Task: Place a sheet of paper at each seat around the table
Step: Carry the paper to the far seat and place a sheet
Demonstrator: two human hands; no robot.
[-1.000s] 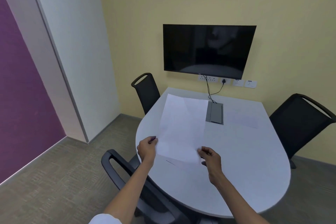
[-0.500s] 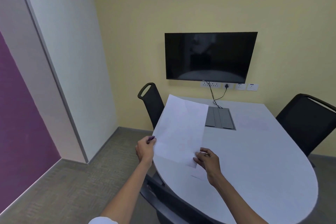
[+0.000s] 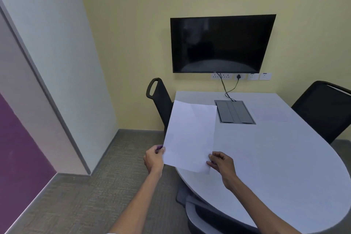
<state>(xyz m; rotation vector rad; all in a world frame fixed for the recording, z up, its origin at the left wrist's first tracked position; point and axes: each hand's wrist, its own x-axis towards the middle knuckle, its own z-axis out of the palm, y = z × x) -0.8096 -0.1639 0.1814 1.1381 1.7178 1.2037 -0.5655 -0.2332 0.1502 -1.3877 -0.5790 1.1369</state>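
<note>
Head view: at the far left a purple wall panel [image 3: 17, 150] is seen, and beside it a white wall [image 3: 57, 43] that meets the grey carpet [image 3: 91, 186]. To the right of these, the left hand [image 3: 154, 158] is held out over the carpet just off the table's left edge, its thumb and fingers pinched on the near left corner of a sheet of paper [image 3: 190, 135]. The sheet is held up at a slant, its near edge towards the person and its far edge raised over the table's left side, in front of a black chair [image 3: 161, 100] that is pushed up to the far left of the table. The near right corner of the sheet is pinched by the right hand [image 3: 222, 163], whose fingers are curled and pressed together over the white table [image 3: 275, 157]. A dark screen [image 3: 220, 43] is mounted on the yellow wall above a row of sockets [image 3: 241, 76]. A grey cable box [image 3: 234, 111] is set into the table top, and a second sheet [image 3: 270, 115] is laid flat to its right, before another black chair [image 3: 326, 108] at the far right. Part of a near chair [image 3: 201, 213] is seen under the table's near edge.
</note>
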